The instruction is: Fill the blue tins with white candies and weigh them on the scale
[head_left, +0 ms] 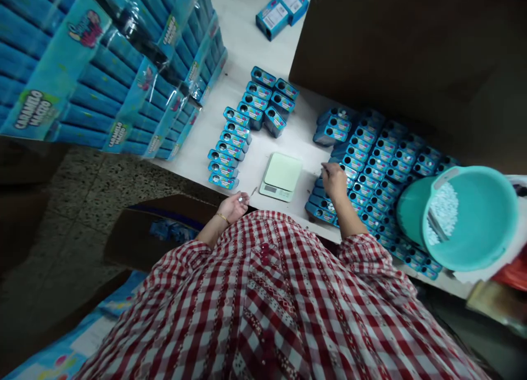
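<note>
My left hand (234, 206) is palm up at the table's front edge, fingers curled around small white pieces (241, 199). Just past its fingertips shows a thin dark sliver that I cannot identify. A kitchen scale (283, 171) with a pale green top lies between my hands, bare on top. My right hand (335, 181) is closed in a pinch over the near left side of a block of blue boxes (373, 177) with round holes in their tops. What its fingers hold, if anything, is hidden. Some holes show white inside.
Left of the scale stand more small blue boxes (228, 148) in rows. A turquoise bucket (486, 221) with white pieces and a scoop tilts at the right. Wrapped stacks of blue packs (135, 89) rise at the left. Two boxes (274, 17) lie at the back.
</note>
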A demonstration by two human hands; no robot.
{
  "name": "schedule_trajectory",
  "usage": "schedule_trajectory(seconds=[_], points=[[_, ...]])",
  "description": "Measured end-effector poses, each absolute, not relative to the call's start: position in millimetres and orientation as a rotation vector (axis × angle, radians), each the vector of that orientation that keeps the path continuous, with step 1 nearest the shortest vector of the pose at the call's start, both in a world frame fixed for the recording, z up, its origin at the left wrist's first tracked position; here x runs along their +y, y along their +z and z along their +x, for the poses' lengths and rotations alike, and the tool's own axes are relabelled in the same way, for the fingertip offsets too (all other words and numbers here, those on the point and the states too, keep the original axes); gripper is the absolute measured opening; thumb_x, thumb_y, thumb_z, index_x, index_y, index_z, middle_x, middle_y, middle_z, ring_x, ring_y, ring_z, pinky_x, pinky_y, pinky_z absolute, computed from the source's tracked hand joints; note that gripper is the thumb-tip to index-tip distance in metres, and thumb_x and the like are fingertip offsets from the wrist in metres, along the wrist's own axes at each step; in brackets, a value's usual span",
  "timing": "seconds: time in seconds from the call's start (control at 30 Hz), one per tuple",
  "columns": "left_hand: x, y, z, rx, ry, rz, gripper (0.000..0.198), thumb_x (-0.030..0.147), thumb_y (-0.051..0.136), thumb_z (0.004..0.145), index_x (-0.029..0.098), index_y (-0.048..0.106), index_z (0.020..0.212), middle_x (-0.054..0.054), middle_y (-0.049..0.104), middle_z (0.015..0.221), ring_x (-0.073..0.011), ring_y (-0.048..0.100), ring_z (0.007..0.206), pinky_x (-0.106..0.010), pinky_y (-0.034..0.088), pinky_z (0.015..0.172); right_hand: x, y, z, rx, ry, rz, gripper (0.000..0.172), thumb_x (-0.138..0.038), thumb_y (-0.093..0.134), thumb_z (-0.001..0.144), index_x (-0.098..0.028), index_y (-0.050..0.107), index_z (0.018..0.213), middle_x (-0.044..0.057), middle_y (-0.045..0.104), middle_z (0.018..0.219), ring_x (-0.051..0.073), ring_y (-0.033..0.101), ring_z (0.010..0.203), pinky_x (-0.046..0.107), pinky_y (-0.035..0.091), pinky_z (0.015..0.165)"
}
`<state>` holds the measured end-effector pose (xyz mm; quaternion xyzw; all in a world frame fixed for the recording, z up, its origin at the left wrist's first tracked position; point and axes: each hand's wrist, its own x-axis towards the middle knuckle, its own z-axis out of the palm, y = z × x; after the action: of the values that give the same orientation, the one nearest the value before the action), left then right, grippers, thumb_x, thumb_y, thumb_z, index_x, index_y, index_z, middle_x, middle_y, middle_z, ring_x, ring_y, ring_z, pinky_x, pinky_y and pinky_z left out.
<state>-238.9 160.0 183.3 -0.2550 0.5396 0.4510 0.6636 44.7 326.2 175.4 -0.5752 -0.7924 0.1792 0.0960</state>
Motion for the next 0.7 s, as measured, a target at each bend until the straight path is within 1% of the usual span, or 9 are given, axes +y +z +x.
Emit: schedule_trajectory(seconds=[0.13,0.2,0.3,0.4,0.47,0.57,0.63,0.7], points=[[164,179,-231,1.278,0.97,-0.465,0.023,0.008,0.042,0.087,0.007,0.061,0.075,-0.007,0.059,0.064,-0.0084,0.052,0.053,-0.018,0.04,0.048,282,183,34,-2.601,0.816,-1.642,0.029,-0.021,0.047,0.082,-0.016,0.066,0.103,0.011,0.068,0.102,0.023,0.062,0.091,0.035,0.047,0.082],[166,178,-227,1.277,0.964,-0.404,0.019,0.003,0.045,0.083,0.007,0.062,0.076,-0.007,0.06,0.066,-0.0084,0.054,0.054,-0.018,0.042,0.05,266,192,28,-2.628,0.869,-1.545,0.028,-0.024,0.046,0.085,-0.018,0.066,0.104,0.009,0.067,0.102,0.021,0.061,0.092,0.033,0.047,0.082],[169,177,-220,1.284,0.952,-0.324,0.018,-0.001,0.048,0.08,0.008,0.063,0.077,-0.006,0.061,0.066,-0.0075,0.054,0.055,-0.017,0.041,0.05,269,207,36,-2.456,0.676,-1.573,0.031,-0.029,0.042,0.089,-0.017,0.064,0.106,0.011,0.066,0.102,0.022,0.058,0.097,0.034,0.045,0.085],[172,177,-214,1.298,0.922,-0.269,0.016,0.002,0.05,0.081,0.007,0.064,0.077,-0.005,0.06,0.065,-0.0068,0.054,0.054,-0.017,0.04,0.049,306,217,57,-2.279,0.374,-1.745,0.032,-0.03,0.041,0.088,-0.015,0.062,0.108,0.013,0.063,0.104,0.025,0.054,0.099,0.038,0.043,0.087],[174,178,-210,1.291,0.914,-0.244,0.015,0.003,0.051,0.081,0.007,0.064,0.076,-0.005,0.06,0.065,-0.0068,0.054,0.053,-0.017,0.04,0.048,343,216,64,-2.29,0.229,-1.789,0.033,-0.028,0.043,0.086,-0.016,0.059,0.112,0.013,0.059,0.11,0.027,0.051,0.101,0.04,0.042,0.087],[175,183,-205,1.277,0.948,-0.224,0.013,0.004,0.053,0.081,0.007,0.065,0.075,-0.005,0.06,0.065,-0.0065,0.054,0.053,-0.016,0.04,0.048,395,203,54,-2.469,0.106,-1.714,0.038,-0.025,0.047,0.083,-0.018,0.056,0.12,0.013,0.052,0.124,0.029,0.044,0.107,0.042,0.039,0.086],[174,186,-204,1.275,0.981,-0.235,0.013,0.005,0.053,0.081,0.008,0.065,0.076,-0.005,0.06,0.066,-0.0061,0.053,0.053,-0.016,0.04,0.048,418,191,42,-2.59,0.049,-1.691,0.035,-0.023,0.047,0.083,-0.02,0.059,0.116,0.013,0.048,0.13,0.03,0.041,0.11,0.043,0.038,0.084],[169,188,-205,1.283,1.006,-0.277,0.013,0.006,0.053,0.081,0.008,0.065,0.076,-0.005,0.06,0.065,-0.0062,0.054,0.054,-0.016,0.04,0.048,426,180,32,-2.642,-0.015,-1.729,0.029,-0.02,0.043,0.084,-0.019,0.064,0.105,0.013,0.047,0.131,0.031,0.04,0.11,0.043,0.037,0.082]])
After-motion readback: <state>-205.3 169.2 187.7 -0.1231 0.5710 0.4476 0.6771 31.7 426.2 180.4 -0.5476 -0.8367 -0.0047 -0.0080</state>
